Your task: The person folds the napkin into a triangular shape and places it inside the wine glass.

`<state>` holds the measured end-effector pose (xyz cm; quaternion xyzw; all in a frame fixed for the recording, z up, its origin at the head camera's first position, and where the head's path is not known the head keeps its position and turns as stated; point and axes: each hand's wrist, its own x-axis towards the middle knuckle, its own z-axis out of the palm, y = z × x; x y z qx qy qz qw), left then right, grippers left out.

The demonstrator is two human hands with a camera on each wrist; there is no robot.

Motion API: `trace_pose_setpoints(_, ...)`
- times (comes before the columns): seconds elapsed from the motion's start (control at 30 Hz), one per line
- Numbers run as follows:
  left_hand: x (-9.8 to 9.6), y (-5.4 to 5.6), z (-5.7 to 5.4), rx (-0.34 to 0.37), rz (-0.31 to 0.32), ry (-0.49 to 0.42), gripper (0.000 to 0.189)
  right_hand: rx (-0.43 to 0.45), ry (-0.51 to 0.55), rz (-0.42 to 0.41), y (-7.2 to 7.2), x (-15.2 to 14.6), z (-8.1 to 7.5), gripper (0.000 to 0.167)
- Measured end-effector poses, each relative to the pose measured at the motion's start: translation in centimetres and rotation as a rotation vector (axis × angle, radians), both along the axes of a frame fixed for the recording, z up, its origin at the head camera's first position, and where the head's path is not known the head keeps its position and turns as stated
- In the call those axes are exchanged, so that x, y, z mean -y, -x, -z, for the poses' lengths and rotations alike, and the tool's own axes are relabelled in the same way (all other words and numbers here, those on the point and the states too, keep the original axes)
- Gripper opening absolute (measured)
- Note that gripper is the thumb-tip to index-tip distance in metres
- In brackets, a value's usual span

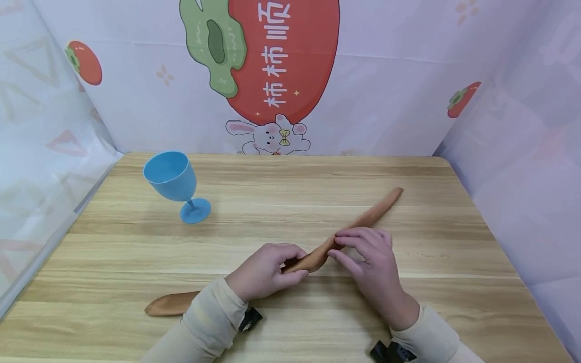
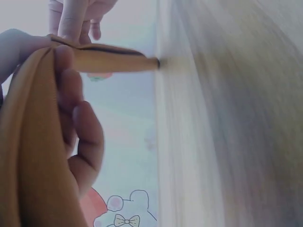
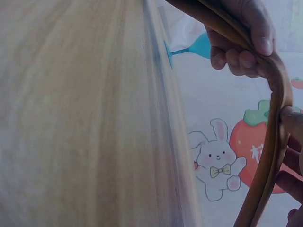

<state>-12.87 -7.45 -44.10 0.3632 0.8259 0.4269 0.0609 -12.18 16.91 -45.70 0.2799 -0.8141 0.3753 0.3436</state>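
Observation:
A long, narrow brown fabric strip [image 1: 379, 210] with folded edges runs slantwise over the wooden table. My left hand [image 1: 268, 269] pinches it near the middle, thumb on one side and fingers on the other. Farther along, my right hand [image 1: 373, 259] pinches the same strip between thumb and fingertips. One tapered end points to the far right, while the broad, rounded end lies left of my left sleeve, which hides part of the length. In the right wrist view the strip [image 3: 263, 170] bends where the left thumb presses it.
A blue plastic goblet [image 1: 174, 176] stands upright at the back left of the wooden table [image 1: 454, 302]. Behind the table hangs a pale cloth [image 1: 386, 101] printed with a red fruit and a rabbit. Similar cloths flank both sides.

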Motion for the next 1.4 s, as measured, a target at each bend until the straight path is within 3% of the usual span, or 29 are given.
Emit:
trace_pose_setpoints(0.33,-0.5,-0.8,-1.6,-0.138,0.060,-0.208,0.008,-0.008,0.102,-0.112,-0.3,0.0,-0.8,0.034)
trace_pose_setpoints(0.6,-0.8,-1.4,-2.5,-0.297,0.125,-0.308,0.011,-0.035,0.192,-0.236,-0.8,0.6,-1.5,0.031)
trace_pose_setpoints(0.83,-0.8,-1.4,-3.5,-0.409,0.128,-0.352,0.016,-0.065,0.224,-0.293,-1.0,1.5,-2.5,0.027)
trace_pose_setpoints(1.13,-1.3,-1.3,-4.8,-0.429,0.132,-0.408,0.017,-0.081,0.285,-0.345,-1.1,2.2,-4.2,0.026)
trace_pose_setpoints(1.4,-1.9,-1.1,-6.1,-0.405,0.131,-0.468,0.020,-0.016,0.374,-0.403,-1.3,2.8,-5.4,0.027)
